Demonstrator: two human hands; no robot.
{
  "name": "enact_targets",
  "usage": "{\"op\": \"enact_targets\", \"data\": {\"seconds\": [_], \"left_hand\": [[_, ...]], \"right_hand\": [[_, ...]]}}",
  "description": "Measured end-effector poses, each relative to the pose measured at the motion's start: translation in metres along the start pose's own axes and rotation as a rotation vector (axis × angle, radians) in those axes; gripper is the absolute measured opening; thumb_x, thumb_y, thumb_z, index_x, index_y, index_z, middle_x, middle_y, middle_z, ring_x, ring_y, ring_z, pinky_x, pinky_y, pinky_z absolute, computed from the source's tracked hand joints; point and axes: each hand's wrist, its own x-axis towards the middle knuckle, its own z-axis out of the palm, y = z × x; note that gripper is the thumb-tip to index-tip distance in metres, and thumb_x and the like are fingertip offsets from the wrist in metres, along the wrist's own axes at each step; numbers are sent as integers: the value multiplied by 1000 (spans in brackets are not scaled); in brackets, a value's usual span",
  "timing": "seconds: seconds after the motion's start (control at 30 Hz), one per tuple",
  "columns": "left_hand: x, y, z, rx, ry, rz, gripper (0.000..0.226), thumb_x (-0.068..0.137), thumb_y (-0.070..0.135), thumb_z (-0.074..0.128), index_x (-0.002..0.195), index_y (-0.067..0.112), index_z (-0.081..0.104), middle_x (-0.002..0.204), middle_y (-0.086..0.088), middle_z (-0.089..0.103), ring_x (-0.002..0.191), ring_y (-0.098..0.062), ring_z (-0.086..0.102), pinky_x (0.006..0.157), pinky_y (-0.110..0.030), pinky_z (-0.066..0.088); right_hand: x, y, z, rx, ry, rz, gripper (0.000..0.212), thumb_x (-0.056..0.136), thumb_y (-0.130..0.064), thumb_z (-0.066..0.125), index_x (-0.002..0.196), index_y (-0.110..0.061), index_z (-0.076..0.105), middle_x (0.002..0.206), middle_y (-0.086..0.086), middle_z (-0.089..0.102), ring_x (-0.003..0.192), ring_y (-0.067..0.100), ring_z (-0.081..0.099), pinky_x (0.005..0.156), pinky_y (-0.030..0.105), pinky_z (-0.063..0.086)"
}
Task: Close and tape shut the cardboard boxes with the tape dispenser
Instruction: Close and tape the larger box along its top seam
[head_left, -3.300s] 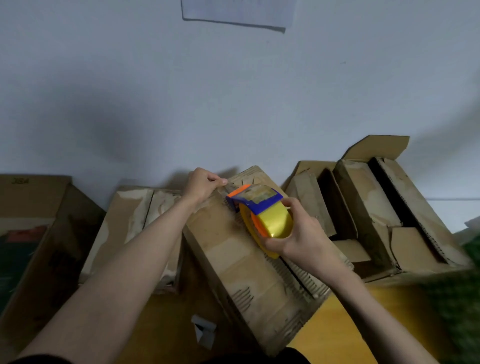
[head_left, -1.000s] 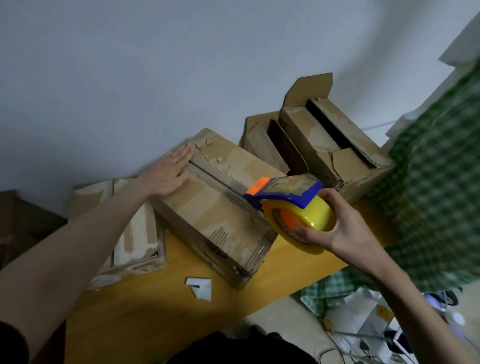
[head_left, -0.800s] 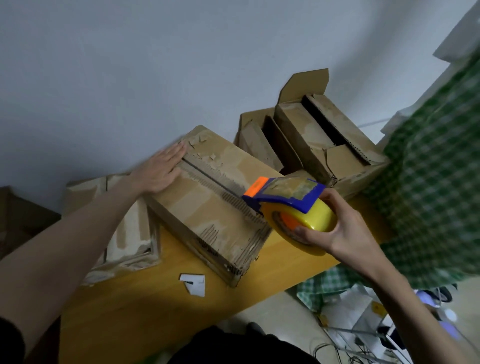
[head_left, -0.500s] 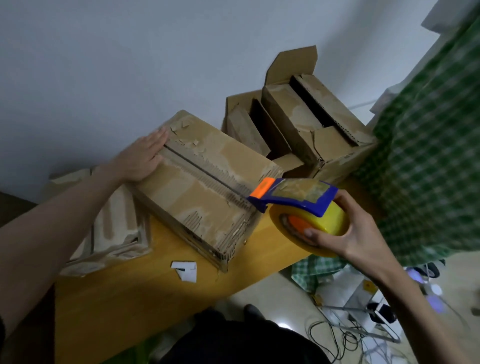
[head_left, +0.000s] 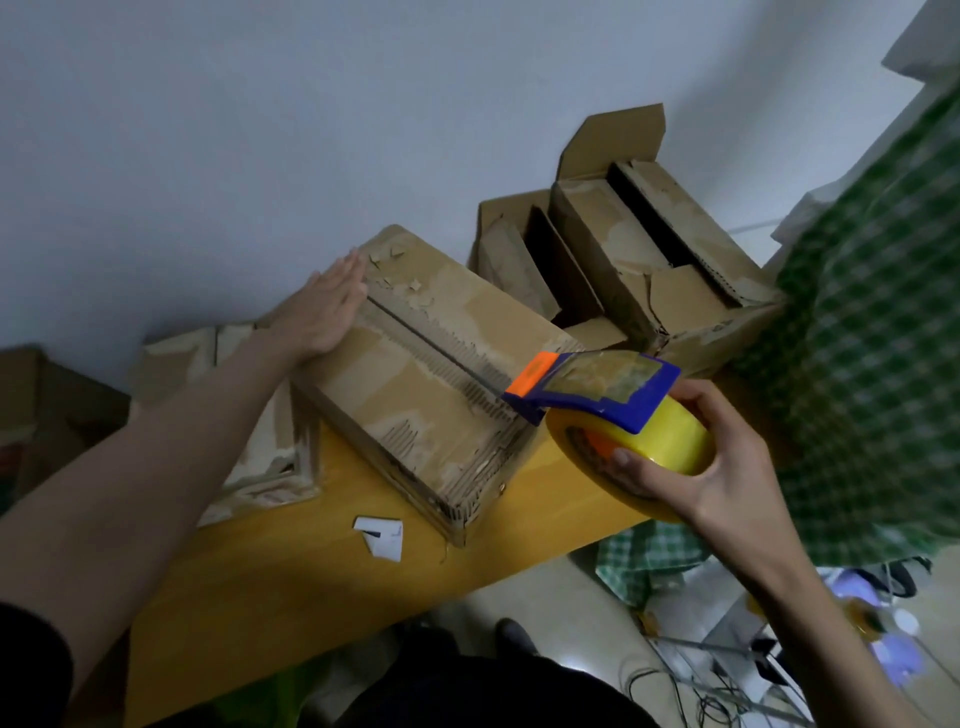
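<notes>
Surface: yellow-orange wooden table (head_left: 311, 587), its far edge against the wall, its near right edge over the floor.
Room: plain pale wall (head_left: 311, 130) behind; green checked cloth (head_left: 872, 364) hanging at the right; pale floor below with cables (head_left: 691, 691) and small clutter too blurred to identify.
Closed box (head_left: 415, 384): worn cardboard, flaps down and meeting along a centre seam, lying diagonally on the table; surface paper torn in patches.
Open boxes (head_left: 649, 260): two, side by side at the back right, just beyond the closed box; flaps up or folded inward; interiors dark, contents cannot be told.
Flattened box (head_left: 249, 415): left of the closed box, partly hidden by the left forearm.
Dark carton (head_left: 47, 410): far left, edge only.
Paper scrap (head_left: 382, 535): white, on the table near the closed box's front corner.
Left hand (head_left: 324, 306): flat, fingers straight, pressing the far left end of the closed box's top.
Right hand (head_left: 691, 462): fingers and thumb curled round the tape roll.
Tape dispenser (head_left: 613, 410): yellow roll, blue guard, orange tip; tip at the near end of the closed box's seam.
</notes>
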Motion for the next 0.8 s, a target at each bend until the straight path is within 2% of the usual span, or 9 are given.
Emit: {"op": "enact_targets", "data": {"seconds": [0.1, 0.2, 0.27, 0.43, 0.6, 0.7, 0.8], "left_hand": [[-12, 7, 2, 95, 28, 61, 64, 105, 50, 3, 161, 20, -1, 168, 4, -8, 152, -6, -8, 127, -37, -2], [-27, 15, 8, 156, 12, 112, 74, 97, 57, 0, 161, 20, 0, 167, 6, -8, 152, -6, -9, 126, -37, -3], [-35, 22, 13, 143, 1, 144, 73, 99, 57, 5, 162, 20, -1, 168, 6, -8, 154, -7, -9, 126, -38, -3], [-50, 45, 22, 171, -9, 147, 67, 105, 52, 13, 161, 20, -5, 166, 7, -14, 152, -7, -13, 123, -33, -8], [-56, 65, 34, 195, -19, 131, 66, 107, 50, 17, 161, 20, -8, 165, 5, -16, 153, -9, -14, 124, -34, -9], [-59, 73, 39, 208, -23, 128, 68, 106, 54, 15, 161, 21, -8, 166, 4, -16, 153, -9, -15, 124, -33, -9], [-64, 82, 46, 209, -20, 125, 79, 98, 67, 4, 160, 22, -10, 167, 4, -16, 153, -10, -15, 124, -34, -9]], "right_hand": [[1, -6, -2, 10, 8, -26, 62, 61, -69, 72, 112, -39, 55, 109, -30, 61, 100, 1, 61, 77, 40, 57], [2, -11, -2, -5, 2, -50, 59, 60, -70, 69, 109, -43, 53, 108, -38, 59, 100, -6, 59, 72, 21, 51], [2, -12, -2, -14, -3, -64, 58, 59, -71, 68, 108, -44, 52, 107, -42, 56, 100, -10, 57, 69, 13, 49], [4, -5, -2, -24, -22, -60, 58, 58, -69, 70, 107, -42, 53, 108, -41, 56, 98, -9, 57, 68, 19, 49], [7, 2, -2, -51, -45, -61, 56, 63, -57, 77, 109, -36, 55, 99, -27, 61, 97, -14, 56, 65, 14, 47], [10, 5, -2, -65, -51, -58, 57, 63, -55, 77, 112, -32, 56, 100, -28, 59, 97, -16, 54, 65, 13, 45], [13, 8, -3, -62, -59, -54, 58, 63, -55, 77, 112, -31, 57, 102, -27, 59, 95, -15, 54, 64, 14, 45]]}}
